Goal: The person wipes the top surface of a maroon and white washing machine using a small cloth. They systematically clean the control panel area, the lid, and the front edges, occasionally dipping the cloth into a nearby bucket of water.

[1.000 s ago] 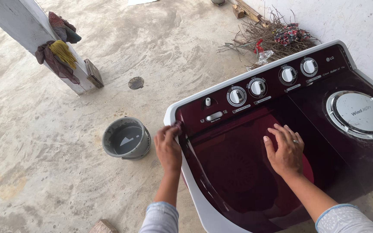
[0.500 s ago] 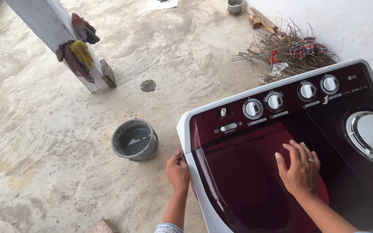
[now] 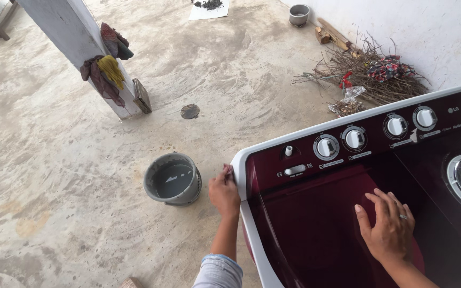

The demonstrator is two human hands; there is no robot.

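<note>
A dark red twin-tub washing machine (image 3: pixel 316 176) with a white rim fills the lower right. My left hand (image 3: pixel 224 193) grips the machine's left corner edge, fingers curled over the white rim. My right hand (image 3: pixel 388 229) rests flat, fingers spread, on the dark red lid of the wash tub, a ring on one finger. Several white control knobs (image 3: pixel 354 138) line the back panel beyond my hands.
A grey bucket (image 3: pixel 172 180) stands on the concrete floor just left of my left hand. A white pillar (image 3: pixel 76 48) with hanging cloths rises at upper left. A pile of dry twigs (image 3: pixel 369 80) lies against the white wall. A small round drain cover (image 3: pixel 190 111) sits mid-floor.
My left hand has slid from the lid's left side out to the machine's outer left corner. My right hand stays flat on the lid. The view has shifted left, away from the machine.
</note>
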